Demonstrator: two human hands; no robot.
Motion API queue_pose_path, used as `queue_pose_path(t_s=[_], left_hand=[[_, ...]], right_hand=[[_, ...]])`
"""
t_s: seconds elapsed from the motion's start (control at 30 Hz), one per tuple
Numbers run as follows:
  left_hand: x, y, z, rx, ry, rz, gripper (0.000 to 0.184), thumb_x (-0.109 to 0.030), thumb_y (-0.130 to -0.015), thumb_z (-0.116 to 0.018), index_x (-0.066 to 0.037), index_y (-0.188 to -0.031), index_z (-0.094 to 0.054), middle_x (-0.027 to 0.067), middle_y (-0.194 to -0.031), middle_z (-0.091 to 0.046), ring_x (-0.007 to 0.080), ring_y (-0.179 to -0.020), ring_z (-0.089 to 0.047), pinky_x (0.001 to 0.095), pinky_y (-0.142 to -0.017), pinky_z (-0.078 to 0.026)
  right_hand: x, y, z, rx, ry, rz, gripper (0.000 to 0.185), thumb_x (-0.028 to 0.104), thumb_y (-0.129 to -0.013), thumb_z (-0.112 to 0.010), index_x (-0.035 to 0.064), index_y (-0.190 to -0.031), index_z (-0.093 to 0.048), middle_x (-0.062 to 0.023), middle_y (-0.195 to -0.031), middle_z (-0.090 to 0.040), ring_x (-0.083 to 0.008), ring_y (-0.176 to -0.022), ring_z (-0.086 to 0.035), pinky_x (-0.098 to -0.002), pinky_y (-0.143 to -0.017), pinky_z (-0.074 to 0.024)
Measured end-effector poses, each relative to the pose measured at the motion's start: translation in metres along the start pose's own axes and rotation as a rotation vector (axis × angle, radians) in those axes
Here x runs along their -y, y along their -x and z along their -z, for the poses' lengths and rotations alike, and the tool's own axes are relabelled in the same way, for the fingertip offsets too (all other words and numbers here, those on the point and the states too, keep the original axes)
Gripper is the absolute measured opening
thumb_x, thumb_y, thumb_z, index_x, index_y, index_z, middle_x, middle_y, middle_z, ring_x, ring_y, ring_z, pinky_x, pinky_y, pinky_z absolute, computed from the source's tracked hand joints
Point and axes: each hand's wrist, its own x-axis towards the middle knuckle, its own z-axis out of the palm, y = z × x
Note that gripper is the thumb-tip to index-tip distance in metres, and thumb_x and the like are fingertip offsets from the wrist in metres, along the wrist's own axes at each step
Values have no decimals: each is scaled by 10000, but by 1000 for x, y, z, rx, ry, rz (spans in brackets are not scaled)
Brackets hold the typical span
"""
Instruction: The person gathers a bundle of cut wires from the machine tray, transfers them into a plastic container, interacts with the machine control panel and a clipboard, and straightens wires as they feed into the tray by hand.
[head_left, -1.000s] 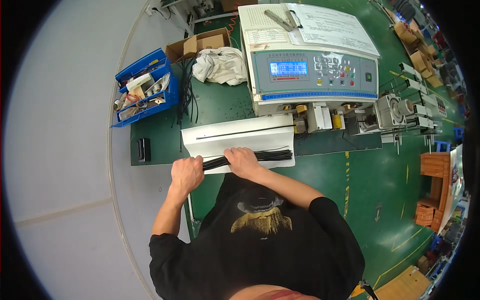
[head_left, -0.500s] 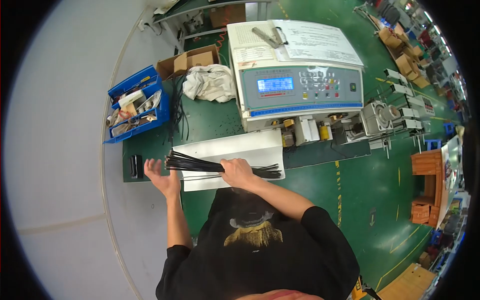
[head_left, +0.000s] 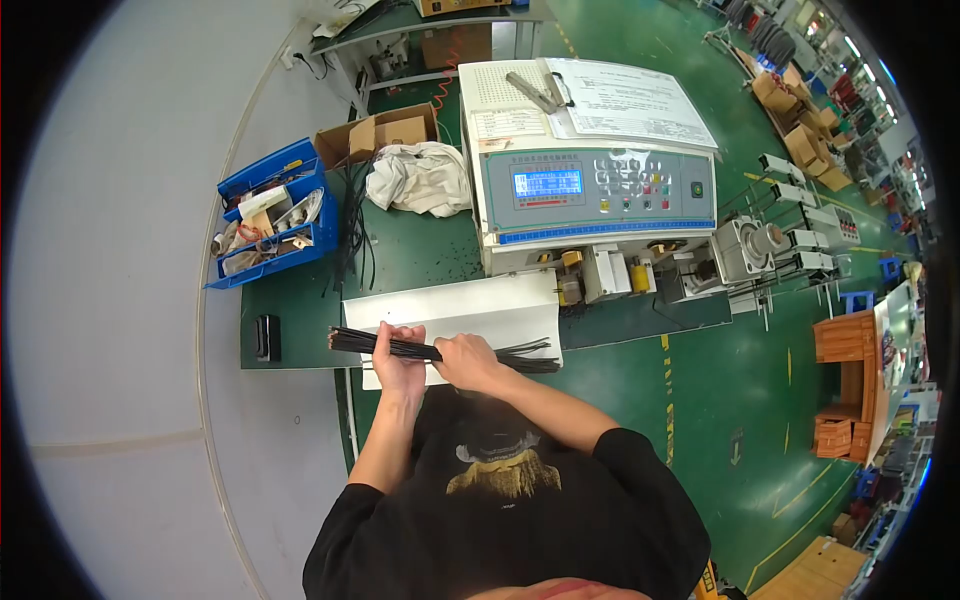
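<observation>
Sitting at the bench's left side, a blue bin [head_left: 325, 232] keeps assorted small items gathered. Next, the left hand [head_left: 400, 372] curls around a bundle of black wires [head_left: 352, 341] near its left end, probably to keep the strands together. The right hand [head_left: 468, 362] grips it nearer the middle, seemingly for support, while the right ends fan apart. The bundle lies over the white tray [head_left: 450, 308], whose right end adjoins the machine [head_left: 600, 225], apparently to catch wires coming out.

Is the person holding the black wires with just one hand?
No, the left hand and right hand both grip the wires.
</observation>
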Motion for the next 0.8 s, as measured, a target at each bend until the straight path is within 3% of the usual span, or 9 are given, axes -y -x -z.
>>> queue_pose_path(t_s=[0.03, 0.07, 0.17, 0.2, 0.23, 0.3, 0.33, 0.5, 0.8], left_hand=[[-5, 6, -12, 63, 116, 59, 200, -330, -1001, -589, -132, -994, -619, 82, -845, -681, 273, -955, -661, 464, -1003, -472], [-4, 15, -26, -56, 132, 26, 273, -403, -989, -592, -133, -972, -629, 67, -855, -676, 259, -903, -644, 428, -980, -481], [-11, 22, -53, -205, 88, 1, 264, -408, -988, -604, -150, -1009, -653, 78, -910, -709, 263, -958, -659, 421, -972, -486], [-7, 15, -50, -293, 12, 2, 280, -398, -1022, -580, -128, -948, -584, 31, -728, -594, 204, -765, -590, 396, -876, -493], [-6, 10, -38, -294, 11, 1, 280, -398, -1022, -580, -128, -948, -584, 31, -728, -594, 204, -765, -590, 396, -876, -493], [-13, 4, -26, -203, 10, 38, 382, -443, -1033, -559, -128, -827, -500, -12, -616, -419, 149, -607, -443, 355, -765, -468], [-12, 2, -36, -319, -8, 11, 440, -460, -1038, -544, -145, -759, -418, -34, -586, -281, 130, -545, -294, 341, -688, -425], [-29, -2, -23, -332, 28, -21, 439, -449, -1045, -535, -158, -742, -405, -40, -577, -277, 127, -532, -298, 333, -666, -421], [-44, -13, 23, -403, 159, 9, 419, -433, -1051, -516, -167, -754, -389, -48, -598, -273, 117, -520, -293, 320, -662, -429]], right_hand=[[0, 2, 0, 0, -2, -3, 224, 231, -849, -667, 11, -811, -672, -252, -690, -663, -449, -671, -670, -536, -654, -542], [1, 2, 1, -3, 10, -17, 221, 229, -845, -669, 12, -807, -674, -249, -684, -661, -451, -668, -669, -536, -649, -540], [-1, 2, -3, -9, 30, -24, 212, 226, -839, -675, 16, -811, -668, -244, -675, -658, -453, -663, -667, -537, -638, -536], [-3, 2, -5, -13, 38, -23, 208, 224, -837, -678, 18, -820, -660, -240, -671, -657, -453, -661, -666, -537, -633, -535], [-3, 2, -7, -13, 37, -22, 208, 224, -837, -678, 18, -820, -660, -240, -671, -657, -453, -661, -666, -537, -633, -535], [-2, 5, -12, -71, 30, 9, 164, 182, -835, -659, 25, -865, -624, -226, -666, -660, -445, -653, -667, -536, -619, -532], [-4, 6, -15, -70, 30, 9, 164, 182, -835, -659, 25, -865, -624, -226, -666, -660, -445, -653, -667, -536, -619, -532], [-39, 27, -29, -149, 172, 65, 109, 82, -809, -555, 41, -907, -580, -181, -646, -673, -401, -601, -680, -512, -563, -539], [-86, 79, 4, 42, 229, -123, 182, 127, -764, -644, 23, -912, -631, -215, -733, -685, -415, -720, -687, -526, -662, -539]])
